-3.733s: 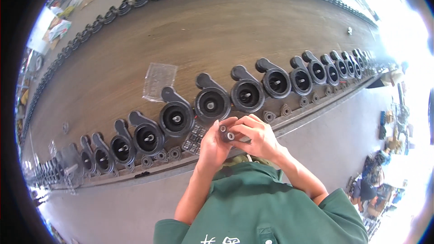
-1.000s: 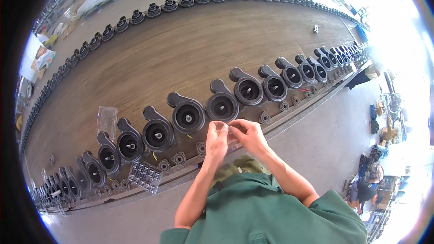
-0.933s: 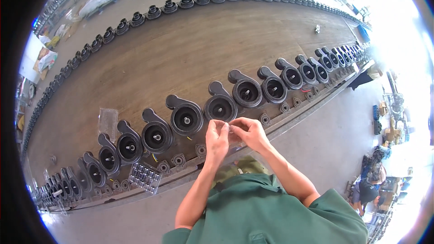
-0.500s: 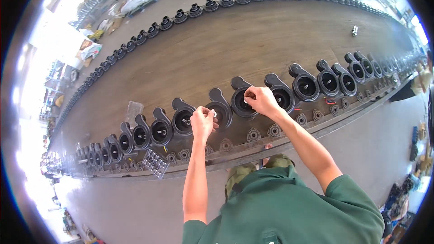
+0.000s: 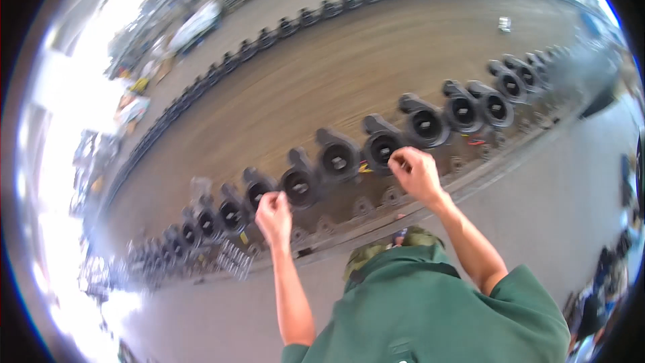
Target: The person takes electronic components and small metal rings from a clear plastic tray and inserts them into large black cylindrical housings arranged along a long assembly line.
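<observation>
Along the near side of a long brown table runs a row of black round housings with a side spout, each with a small metal shaft inside. My left hand, fingers pinched, hovers at the near rim of one housing; another housing stands just to its right. Curled and closed, my right hand is at the lower right of a further housing. Motion blur hides what either hand pinches. Between the hands stands a housing with its shaft showing.
Round flanged plates lie along the table's near edge. A clear compartment tray rests there on the left. Black parts line the far edge. A small shiny object lies at the far right. Wrapped bundles are on the floor beyond.
The view has shifted and blurred. My left hand has moved left and nearer to me, my right hand out of a housing to the right. The small white pieces at my fingers no longer show clearly.
</observation>
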### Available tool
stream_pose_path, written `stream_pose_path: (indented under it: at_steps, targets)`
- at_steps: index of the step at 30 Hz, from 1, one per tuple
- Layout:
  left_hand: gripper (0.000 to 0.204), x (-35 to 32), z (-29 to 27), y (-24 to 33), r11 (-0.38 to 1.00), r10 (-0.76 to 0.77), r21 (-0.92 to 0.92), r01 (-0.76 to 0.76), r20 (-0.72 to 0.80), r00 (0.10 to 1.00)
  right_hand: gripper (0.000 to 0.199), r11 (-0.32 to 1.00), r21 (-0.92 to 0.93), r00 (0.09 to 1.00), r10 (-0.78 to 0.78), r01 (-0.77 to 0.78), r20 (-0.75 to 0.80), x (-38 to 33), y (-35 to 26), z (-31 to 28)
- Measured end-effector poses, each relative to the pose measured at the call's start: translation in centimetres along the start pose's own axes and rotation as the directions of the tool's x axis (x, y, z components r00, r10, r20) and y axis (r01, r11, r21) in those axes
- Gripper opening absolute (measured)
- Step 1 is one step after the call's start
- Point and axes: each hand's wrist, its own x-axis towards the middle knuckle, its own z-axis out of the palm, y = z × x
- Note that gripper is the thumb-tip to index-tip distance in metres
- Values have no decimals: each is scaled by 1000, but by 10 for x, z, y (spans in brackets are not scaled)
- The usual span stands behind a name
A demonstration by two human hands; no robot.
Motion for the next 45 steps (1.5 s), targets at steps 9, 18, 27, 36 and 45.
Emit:
stream_pose_path:
  at_steps: [9, 18, 27, 36, 45]
  targets:
    - [9, -167, 95, 29, 914, 98, -339, 222, 717, 690, 17, 691, -491, 798, 603, -531, -14, -269, 136, -63]
    - [14, -231, 147, 98, 912, 191, -258, 319, 956, 224, 26, -114, -733, -149, 989, -671, -18, -674, 188, -154]
    - [13, -314, 242, 186, 942, 10, -66, 330, 986, 167, 32, -67, 123, -90, 976, -990, -197, -642, 287, -214]
    - [12, -460, 368, 353, 963, 92, -78, 258, 995, -44, 35, 174, 109, 114, 900, -979, -420, -573, 381, -368]
    - [21, -494, 533, 429, 974, 45, -11, 227, 989, -144, 28, -125, 358, -179, 977, -925, -120, -582, 459, -436]
